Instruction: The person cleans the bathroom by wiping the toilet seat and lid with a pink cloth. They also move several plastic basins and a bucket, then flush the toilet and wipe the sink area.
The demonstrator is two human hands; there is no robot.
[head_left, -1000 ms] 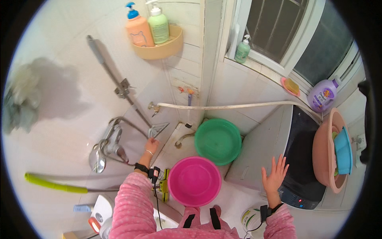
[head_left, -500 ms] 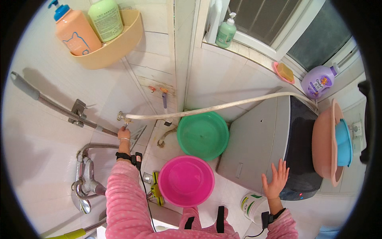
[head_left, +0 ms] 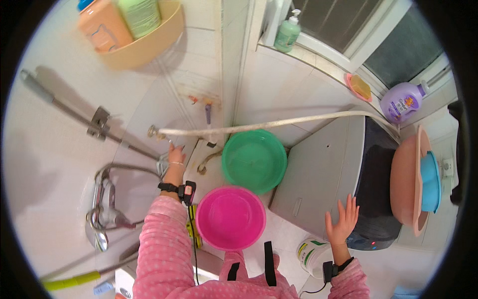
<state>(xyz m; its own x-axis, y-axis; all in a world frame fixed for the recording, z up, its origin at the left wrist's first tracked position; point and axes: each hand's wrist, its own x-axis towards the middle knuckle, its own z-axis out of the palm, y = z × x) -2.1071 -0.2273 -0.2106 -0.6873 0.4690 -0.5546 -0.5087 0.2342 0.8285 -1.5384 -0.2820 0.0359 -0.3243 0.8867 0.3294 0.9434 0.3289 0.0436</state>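
Observation:
My left hand (head_left: 176, 155) is just below a wall tap (head_left: 153, 131), its fingers slightly apart and nothing visible in them. From that tap a whitish hose (head_left: 264, 126) stretches across to behind a grey washing machine (head_left: 318, 172) with a dark top. My right hand (head_left: 342, 223) is spread open at the machine's near edge, palm down; whether it touches the surface I cannot tell. Between my arms a pink basin (head_left: 231, 219) sits on the floor close to my legs. A green basin (head_left: 254, 162) lies just beyond it, against the far wall.
A white bucket (head_left: 314, 256) stands under my right forearm. Peach and blue basins (head_left: 430, 182) lean on the machine's right side. A shower mixer (head_left: 107, 204) and rail (head_left: 74, 112) are on the left wall. A purple bottle (head_left: 403, 102) stands by the window.
My left hand has come off the tap, moving slightly right, and its fingers have loosened. The view has shifted a little; my right hand stays at the machine's edge.

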